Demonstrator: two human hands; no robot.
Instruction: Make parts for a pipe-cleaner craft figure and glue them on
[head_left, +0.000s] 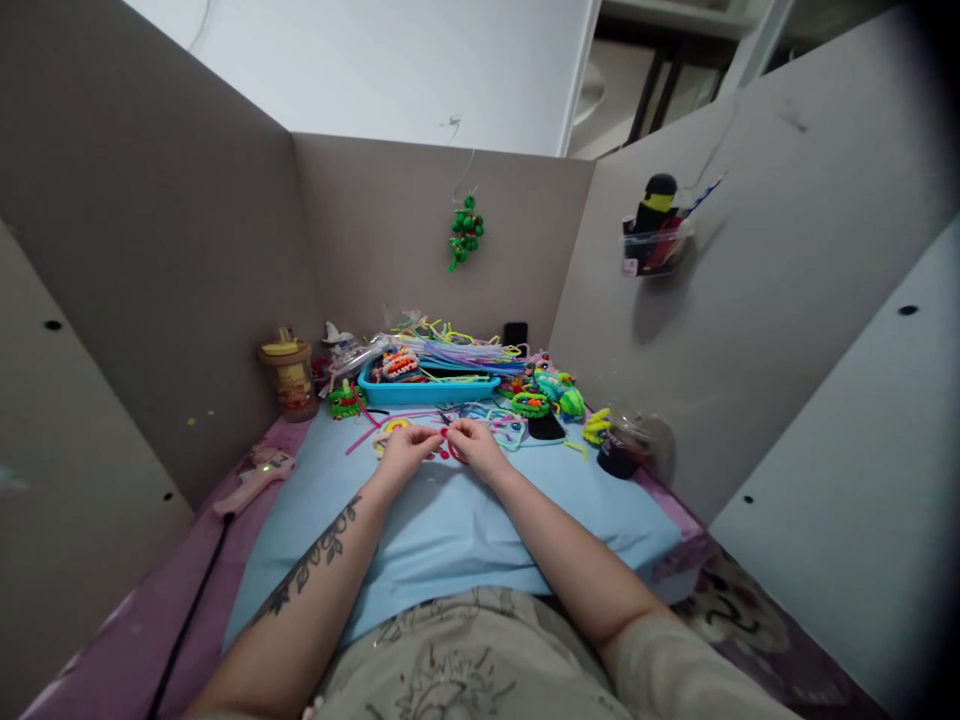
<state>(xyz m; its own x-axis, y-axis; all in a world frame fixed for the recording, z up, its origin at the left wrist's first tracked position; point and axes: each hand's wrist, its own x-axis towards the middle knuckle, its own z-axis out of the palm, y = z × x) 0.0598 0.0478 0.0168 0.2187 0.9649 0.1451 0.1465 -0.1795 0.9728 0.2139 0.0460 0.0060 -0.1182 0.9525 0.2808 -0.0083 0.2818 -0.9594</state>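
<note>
Both hands pinched on small red piece, near side of tray

L hand (409, 450): thumb + fingertips pressed tog., at small red piece (444, 433). R hand (474, 447): same, thumb + index closed on that piece from other side; rest of fingers curled. Hands nearly touching; exact grip of each tip too small to tell. Piece sits btwn hands, nearer wearer than blue tray (431, 393), approx. in line w/ tray's middle.

Tray: heaped w/ long fuzzy stems (465, 352), multicol. Just L of tray, near side: green craft figure (345, 401). Farther L: yellow-brown cup (292, 378). L + nearer wearer than tray: pink corded tool (259, 480), small green light on. R of tray: dark drink cup (621, 452). Beyond tray, above: green hanging craft (466, 232). Up + R of tray: clear wall holder (658, 250).

Writing: pale label (630, 267) on holder, marks too blurred to read. Tool has lit display, digits n/legible. No brand readable.
</note>
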